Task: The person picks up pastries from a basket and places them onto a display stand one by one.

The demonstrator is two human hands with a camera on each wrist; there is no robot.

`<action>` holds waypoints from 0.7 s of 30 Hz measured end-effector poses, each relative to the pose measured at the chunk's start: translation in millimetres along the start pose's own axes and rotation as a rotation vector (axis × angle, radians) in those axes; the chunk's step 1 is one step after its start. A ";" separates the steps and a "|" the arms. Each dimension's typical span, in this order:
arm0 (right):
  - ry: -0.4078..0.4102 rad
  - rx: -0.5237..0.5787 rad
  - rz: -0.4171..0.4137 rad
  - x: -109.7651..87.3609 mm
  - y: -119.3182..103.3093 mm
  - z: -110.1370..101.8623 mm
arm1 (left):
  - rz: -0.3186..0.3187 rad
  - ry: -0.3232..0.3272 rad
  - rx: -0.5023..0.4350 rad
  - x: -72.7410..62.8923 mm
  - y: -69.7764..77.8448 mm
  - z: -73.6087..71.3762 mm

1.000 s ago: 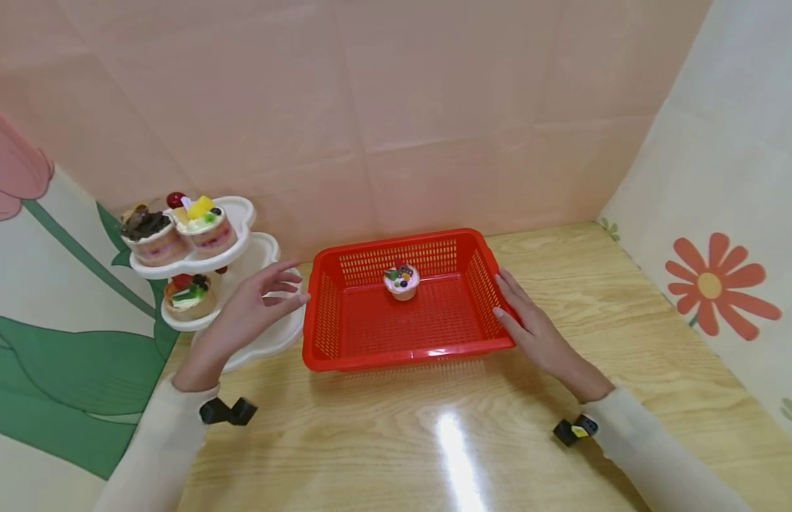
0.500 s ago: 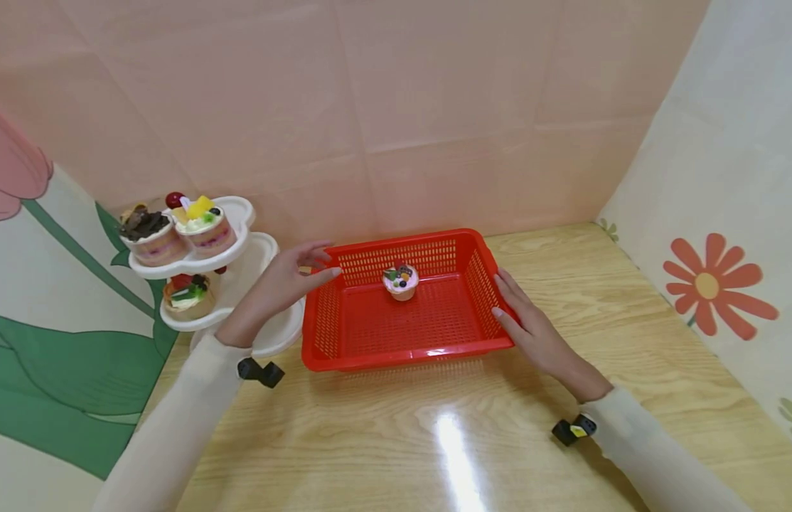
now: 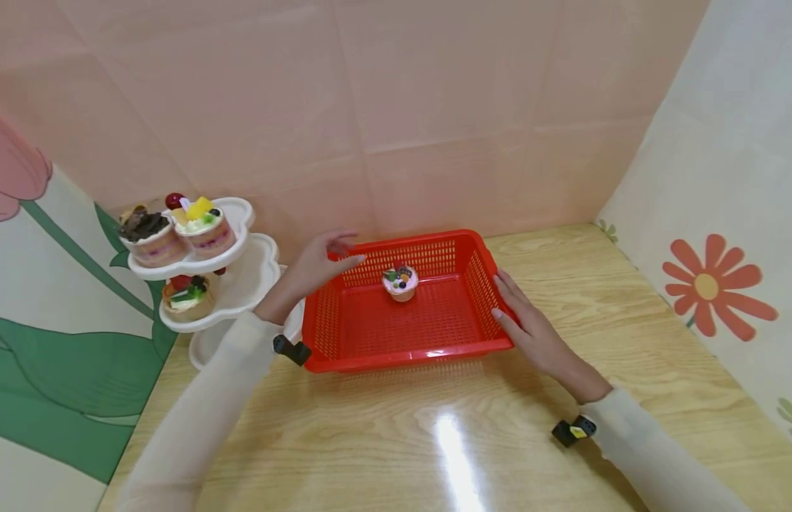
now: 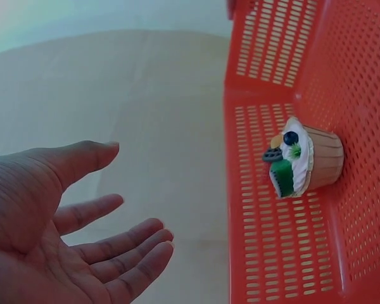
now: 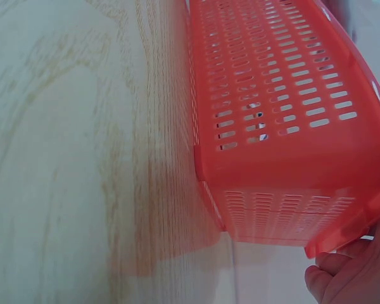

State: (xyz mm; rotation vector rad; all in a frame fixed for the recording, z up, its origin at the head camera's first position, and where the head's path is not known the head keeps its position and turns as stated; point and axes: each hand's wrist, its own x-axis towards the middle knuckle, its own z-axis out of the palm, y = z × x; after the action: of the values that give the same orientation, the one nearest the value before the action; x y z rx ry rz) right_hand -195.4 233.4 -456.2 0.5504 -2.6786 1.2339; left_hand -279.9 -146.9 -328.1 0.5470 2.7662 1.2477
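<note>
A red plastic basket point(image 3: 441, 313) with slotted sides stands on the table. Inside it, towards the back wall, sits a small fruit-topped cupcake point(image 3: 401, 284), seen larger in the left wrist view with kiwi and a blueberry on white cream point(image 4: 301, 158). My left hand point(image 3: 311, 272) hovers above the basket's back left corner, fingers spread and nothing in them. At the right side, my right hand point(image 3: 538, 340) grips the basket's rim, thumb on top; in the right wrist view its fingers point(image 5: 332, 269) curl at the rim's edge.
A white tiered stand point(image 3: 250, 274) stands left of the basket, partly behind my left arm. Its top tier bears a chocolate-topped dessert cup point(image 3: 151, 238) and a fruit-topped one point(image 3: 207, 231); a tart point(image 3: 188, 299) sits below. A pink wall covering point(image 3: 434, 114) rises behind the table.
My left hand has moved right, from beside the stand to over the basket's back left corner. The right hand, basket and cupcake look almost unmoved.
</note>
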 end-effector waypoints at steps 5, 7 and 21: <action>-0.008 0.003 0.003 -1.1 -0.6 -0.1 | 0.012 -0.011 -0.028 12.0 -2.7 6.6; -0.007 0.005 0.002 -1.1 -0.8 -0.5 | 0.030 -0.010 -0.033 17.3 -4.1 9.4; 0.002 -0.012 -0.003 0.0 -0.3 -0.5 | 0.016 -0.022 -0.048 45.2 -25.1 33.2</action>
State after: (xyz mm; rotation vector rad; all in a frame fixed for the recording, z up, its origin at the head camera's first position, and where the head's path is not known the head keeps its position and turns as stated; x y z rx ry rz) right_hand -195.3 233.7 -455.7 0.5513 -2.6799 1.2163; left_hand -323.1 -123.1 -364.7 0.5761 2.7113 1.2997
